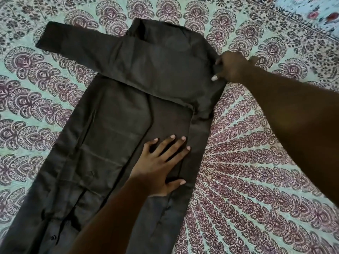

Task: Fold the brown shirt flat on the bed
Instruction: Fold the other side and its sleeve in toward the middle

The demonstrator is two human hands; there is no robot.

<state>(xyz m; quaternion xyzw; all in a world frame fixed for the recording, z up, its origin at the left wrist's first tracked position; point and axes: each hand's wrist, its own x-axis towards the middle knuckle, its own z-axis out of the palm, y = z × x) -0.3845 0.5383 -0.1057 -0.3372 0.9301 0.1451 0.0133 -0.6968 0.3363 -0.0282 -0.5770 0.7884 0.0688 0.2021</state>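
While the dark brown long-sleeved shirt lies mid-bed on the green, maroon-patterned sheet, the left hand presses it, fingers spread; the right hand clamps its fingers on the folded shoulder, near a floral cloth.

You had one brown shirt on one bed. You had two hands on the shirt: one left hand and one right hand. One sleeve stuck out.
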